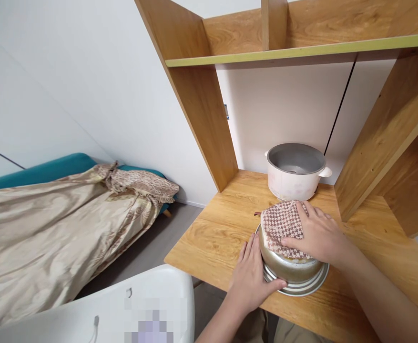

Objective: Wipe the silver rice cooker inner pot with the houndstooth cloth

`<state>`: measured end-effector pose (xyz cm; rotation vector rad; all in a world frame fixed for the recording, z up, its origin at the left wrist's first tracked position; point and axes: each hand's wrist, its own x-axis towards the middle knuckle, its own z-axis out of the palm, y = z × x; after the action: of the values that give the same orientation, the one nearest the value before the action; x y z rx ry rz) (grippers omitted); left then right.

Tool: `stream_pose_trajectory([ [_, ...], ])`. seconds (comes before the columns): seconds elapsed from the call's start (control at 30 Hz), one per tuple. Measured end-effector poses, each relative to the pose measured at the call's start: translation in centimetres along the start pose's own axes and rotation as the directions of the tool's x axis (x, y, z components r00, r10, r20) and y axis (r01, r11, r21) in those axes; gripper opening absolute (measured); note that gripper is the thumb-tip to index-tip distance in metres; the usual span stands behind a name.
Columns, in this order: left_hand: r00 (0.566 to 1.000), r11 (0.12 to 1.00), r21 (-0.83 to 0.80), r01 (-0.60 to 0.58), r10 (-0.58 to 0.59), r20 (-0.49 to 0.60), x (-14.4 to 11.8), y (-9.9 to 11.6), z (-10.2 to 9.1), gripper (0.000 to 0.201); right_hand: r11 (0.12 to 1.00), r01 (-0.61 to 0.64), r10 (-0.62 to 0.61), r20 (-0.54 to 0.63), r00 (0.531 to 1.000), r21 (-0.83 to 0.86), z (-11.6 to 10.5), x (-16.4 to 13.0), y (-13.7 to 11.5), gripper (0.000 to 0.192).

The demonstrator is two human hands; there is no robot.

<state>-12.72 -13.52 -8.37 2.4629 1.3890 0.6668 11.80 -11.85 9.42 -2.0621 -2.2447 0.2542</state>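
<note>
An upturned metal pot (290,271) rests rim-down on the wooden desk (216,238). A brown-and-white checked cloth (282,225) lies over the pot's bottom. My right hand (319,233) presses flat on the cloth, fingers spread over it. My left hand (253,276) lies against the pot's near-left side, fingers along the wall and thumb toward the rim. Just behind the pot stands a white rice cooker body (295,172), open and without its inner pot.
Wooden shelf uprights (201,105) and a shelf board (301,50) frame the desk alcove. A white chair back (130,309) sits at the lower left. A bed with a beige cover (51,228) lies at the left, grey floor between.
</note>
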Motion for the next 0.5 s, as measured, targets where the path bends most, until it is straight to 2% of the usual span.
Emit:
stream_pose_trajectory([
  [0.17,1.0,1.0,0.0,-0.006,0.006,-0.006,0.1,0.3,-0.3,0.144,0.999,-0.028,0.026,-0.05,0.998,-0.03,0.5,0.0,-1.0,0.106],
  [0.27,1.0,1.0,-0.004,-0.009,0.009,0.0,0.1,0.2,-0.3,0.144,0.996,-0.08,0.077,-0.072,0.994,-0.04,0.4,0.4,-1.3,0.1],
  [0.5,0.999,1.0,0.006,0.019,-0.019,0.033,-0.1,-0.3,0.4,0.14,0.981,-0.174,0.168,-0.074,0.983,-0.089,-0.5,1.9,-0.8,0.061],
])
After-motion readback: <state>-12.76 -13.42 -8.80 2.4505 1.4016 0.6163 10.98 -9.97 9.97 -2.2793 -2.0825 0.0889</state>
